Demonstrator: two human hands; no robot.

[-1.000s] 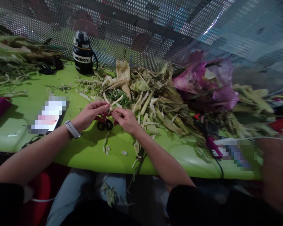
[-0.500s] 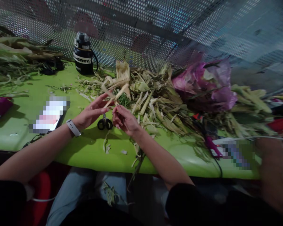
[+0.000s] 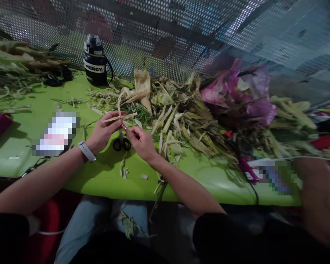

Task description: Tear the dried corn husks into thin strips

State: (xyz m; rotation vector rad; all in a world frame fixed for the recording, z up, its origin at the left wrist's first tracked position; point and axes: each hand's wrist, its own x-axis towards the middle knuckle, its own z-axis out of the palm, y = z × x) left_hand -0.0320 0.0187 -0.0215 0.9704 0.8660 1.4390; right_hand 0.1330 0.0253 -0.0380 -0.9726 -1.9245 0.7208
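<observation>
My left hand (image 3: 103, 132), with a pale watch band on its wrist, pinches thin pale corn-husk strips (image 3: 118, 117) above the green table (image 3: 99, 176). My right hand (image 3: 140, 142) is closed in a pinch at the near end of the same strips, fingertips almost touching the left hand's. Black-handled scissors (image 3: 122, 143) lie on the table just under and between the two hands. A wide heap of dry husks and leaves (image 3: 178, 117) spreads right behind my hands.
A black jug (image 3: 95, 62) stands at the back by the perforated metal screen. A phone (image 3: 57, 132) lies left of my hands. A pink plastic bag (image 3: 236, 95) sits on the heap at right. Another person's arm (image 3: 318, 198) shows at the right edge. More husks (image 3: 16, 69) pile up at far left.
The husk strips have turned from pointing up and right to lying nearly level. My left hand has curled round them, and my right hand has moved up to their near end.
</observation>
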